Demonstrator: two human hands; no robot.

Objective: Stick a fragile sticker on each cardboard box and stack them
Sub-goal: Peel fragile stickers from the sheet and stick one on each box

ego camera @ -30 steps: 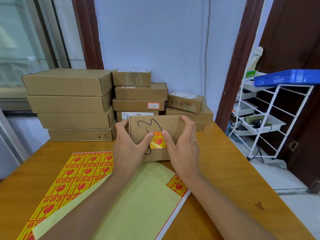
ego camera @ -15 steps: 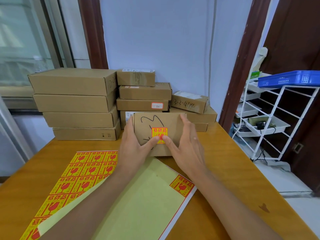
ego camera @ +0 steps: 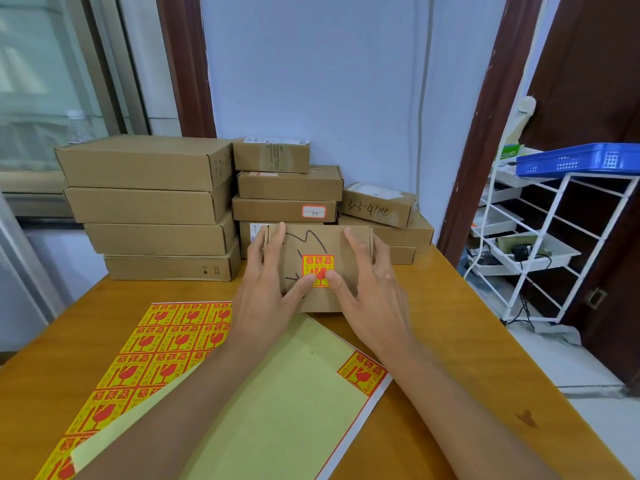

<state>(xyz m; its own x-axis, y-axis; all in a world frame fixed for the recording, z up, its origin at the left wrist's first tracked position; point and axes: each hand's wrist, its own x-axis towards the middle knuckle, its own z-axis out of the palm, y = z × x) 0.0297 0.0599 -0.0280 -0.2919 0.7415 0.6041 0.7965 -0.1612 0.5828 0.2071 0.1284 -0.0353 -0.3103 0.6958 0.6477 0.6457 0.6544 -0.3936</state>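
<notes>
- Both thumbs press on the lower edge of a fragile sticker (ego camera: 318,270), which lies flat on top of a small cardboard box (ego camera: 320,258).
- The left hand (ego camera: 266,289) lies with straight, spread fingers over the box's left part, its fingertips at the far left edge.
- The right hand (ego camera: 372,289) lies likewise over the right part, fingers straight and spread, curled round nothing.
- The box rests on a wooden table (ego camera: 450,323) and bears a black marker scrawl beside the sticker.
- Just in front of the box, under the forearms, lies a pale green backing sheet (ego camera: 277,393) with one sticker left at its right corner.
- A sheet of fragile stickers (ego camera: 156,344) lies to its left, partly covered by it.
- Behind the box, against the wall, stand stacks of cardboard boxes: a stack of four large ones (ego camera: 152,206) on the left, a middle stack (ego camera: 287,185), and a lower stack (ego camera: 384,220) on the right.
- A white wire rack (ego camera: 554,244) with a blue tray (ego camera: 581,161) on top stands to the right of the table.
</notes>
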